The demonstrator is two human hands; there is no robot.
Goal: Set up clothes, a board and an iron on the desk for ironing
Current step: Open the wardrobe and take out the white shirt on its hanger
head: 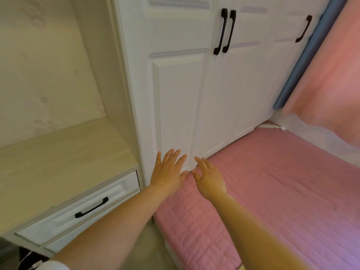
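A pale wooden desk top [58,158] fills the left side, with nothing on it. No clothes, board or iron are in view. My left hand [168,172] reaches forward with fingers spread, near the bottom of a shut white wardrobe door [179,104]. My right hand [209,179] is beside it, also open and empty, over the corner of a pink quilted mattress [272,182]. Whether the fingertips touch the door cannot be told.
The wardrobe has black handles [224,31] on its shut doors, high above my hands. A white drawer with a black handle [91,207] sits under the desk top. A pink curtain [331,65] hangs at the right behind the bed.
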